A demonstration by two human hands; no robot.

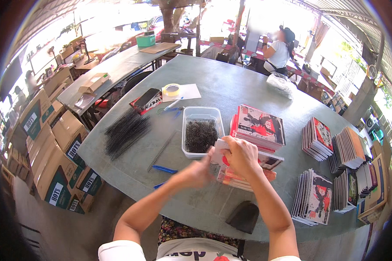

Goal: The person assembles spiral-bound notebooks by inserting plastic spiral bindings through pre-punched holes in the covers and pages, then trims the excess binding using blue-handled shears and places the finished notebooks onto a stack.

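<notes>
My right hand [241, 157] is closed around a notebook [219, 152] with a white and red cover, held upright above the table. Beside its left edge is my left hand [198, 172], smeared by motion; I cannot make out whether its fingers grip the edge. Just beyond stands a clear plastic tub [185, 141] filled with short black binding coils [200, 134]. A stack of red-edged notebooks [261, 124] rises behind my right hand, and more notebooks [241, 180] lie below it. To the left of my left hand, a blue-handled tool [164, 169] lies near one long coil [160, 154].
Long black coils [127, 130] lie heaped at left, near a dark phone [149, 97] and a tape roll [171, 89]. Coil-bound notebook stacks [313, 195] line the right side. A black object [244, 216] sits at the near edge. Cartons [59, 161] are piled left; a person [279, 51] is beyond.
</notes>
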